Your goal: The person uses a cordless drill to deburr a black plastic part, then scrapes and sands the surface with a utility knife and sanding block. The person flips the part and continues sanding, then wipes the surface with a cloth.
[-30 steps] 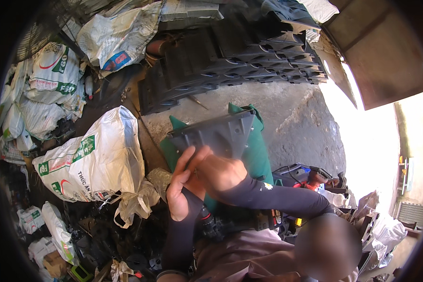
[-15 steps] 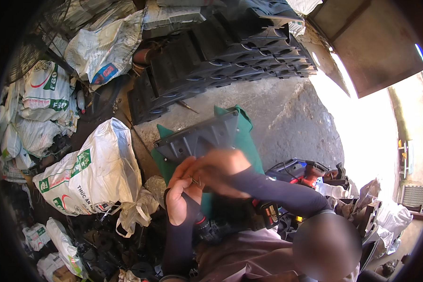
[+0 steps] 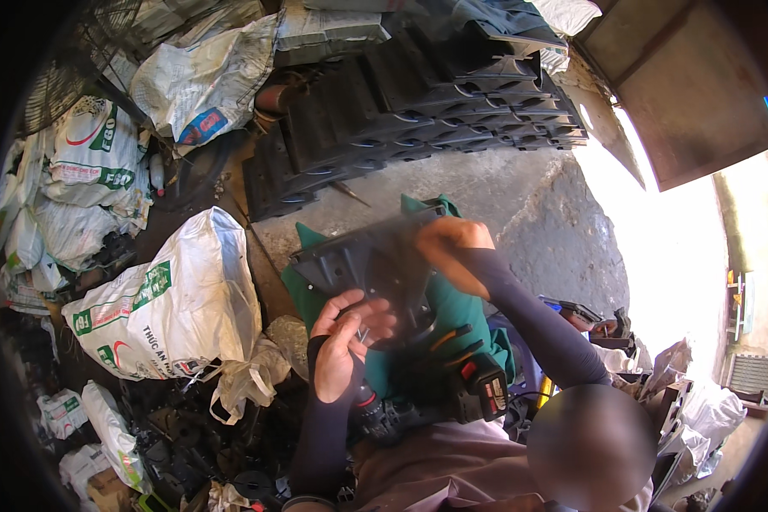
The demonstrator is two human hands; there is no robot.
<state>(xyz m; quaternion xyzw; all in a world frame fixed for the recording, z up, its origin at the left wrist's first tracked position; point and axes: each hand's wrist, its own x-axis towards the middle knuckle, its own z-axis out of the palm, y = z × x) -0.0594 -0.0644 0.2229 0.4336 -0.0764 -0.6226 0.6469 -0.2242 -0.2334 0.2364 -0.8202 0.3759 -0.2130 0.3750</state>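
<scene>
A black moulded plastic panel (image 3: 337,263) lies tilted across my green-clad lap (image 3: 474,320). My left hand (image 3: 337,354) is in front of its near edge, palm up and cupped, fingers partly curled around a few small metal screws (image 3: 363,334). At the panel's right end, my right hand (image 3: 456,252) is bent down with its fingers closed against the surface; whatever they pinch is hidden and blurred. A black cordless drill (image 3: 388,418) with a red-marked battery rests on my lap, close to my body.
Stacked black moulded panels (image 3: 384,111) fill the far side. A large white sack (image 3: 179,299) stands at the left, with more sacks (image 3: 90,162) behind it. Dark plastic parts (image 3: 205,444) are heaped at the lower left. A pointed tool (image 3: 350,194) lies on the concrete floor.
My right hand has moved away from my left palm, up and right to the panel's right end. My left hand stays cupped in nearly the same place; the drill is now less covered.
</scene>
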